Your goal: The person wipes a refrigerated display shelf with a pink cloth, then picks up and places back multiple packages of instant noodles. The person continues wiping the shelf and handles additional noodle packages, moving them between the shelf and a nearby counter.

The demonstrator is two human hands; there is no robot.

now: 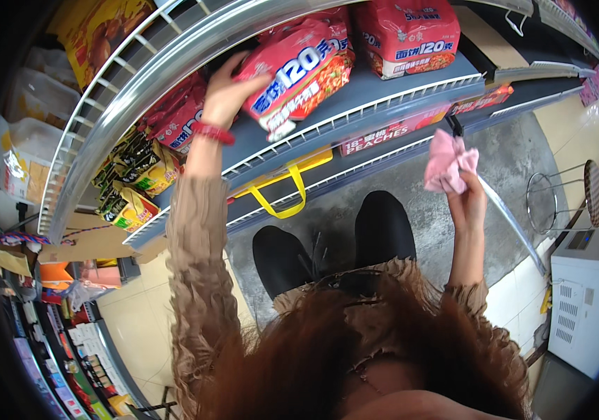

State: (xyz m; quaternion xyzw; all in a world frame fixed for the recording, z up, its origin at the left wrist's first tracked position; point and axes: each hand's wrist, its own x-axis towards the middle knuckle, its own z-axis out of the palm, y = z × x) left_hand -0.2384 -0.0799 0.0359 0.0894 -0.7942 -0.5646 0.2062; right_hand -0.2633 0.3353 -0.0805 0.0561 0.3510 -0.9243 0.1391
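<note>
My left hand point(231, 92), with a red band at the wrist, grips the left end of a red plastic multipack of instant noodles point(299, 73), which is tilted over the grey metal shelf point(373, 100). Another red noodle multipack point(409, 39) stands to its right on that shelf. More red noodle packs point(176, 115) lie left of my wrist, beside black and yellow snack packs point(142, 163). Out to the right, my right hand point(465, 197) holds a crumpled pink cloth point(449, 163) in front of the lower shelf's end.
A wire-edged shelf point(121, 84) arches overhead. Below are a yellow bag handle point(294, 197) and a pink peach carton point(394, 131). A round stool point(593, 194) and a white appliance point(588, 304) stand at right; stocked shelves point(68, 357) stand at lower left.
</note>
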